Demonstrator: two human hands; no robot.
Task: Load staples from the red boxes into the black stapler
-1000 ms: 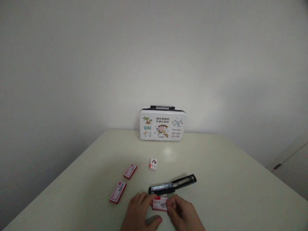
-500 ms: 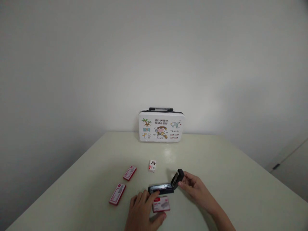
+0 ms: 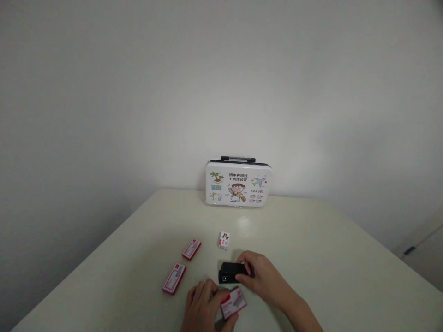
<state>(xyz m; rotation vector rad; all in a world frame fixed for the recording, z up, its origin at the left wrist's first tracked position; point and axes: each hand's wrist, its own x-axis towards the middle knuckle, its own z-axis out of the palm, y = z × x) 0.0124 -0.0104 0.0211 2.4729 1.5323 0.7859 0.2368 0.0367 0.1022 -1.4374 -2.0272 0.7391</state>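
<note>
My left hand [image 3: 207, 306] is closed on a small red and white staple box [image 3: 234, 302], thumb below and fingers above, with the box tilted. Just beyond it lies a black stapler [image 3: 231, 272], its top arm folded down over its base. My right hand [image 3: 259, 274] grips the stapler's right end between thumb and fingers, which cover that end. Two more red and white staple boxes, a nearer one [image 3: 174, 279] and a farther one [image 3: 191, 249], lie to the left. A smaller white box [image 3: 224, 240] with a dark picture sits behind the stapler.
A white case [image 3: 238, 184] with cartoon pictures and a black handle stands upright at the back of the pale table [image 3: 294, 230], near the wall. A small dark fitting [image 3: 409, 250] shows at the far right.
The stapler's top arm has swung down from raised to folded under my right hand, which moved left. My left hand has left the stapler base and taken hold of the staple box, tilting it.
</note>
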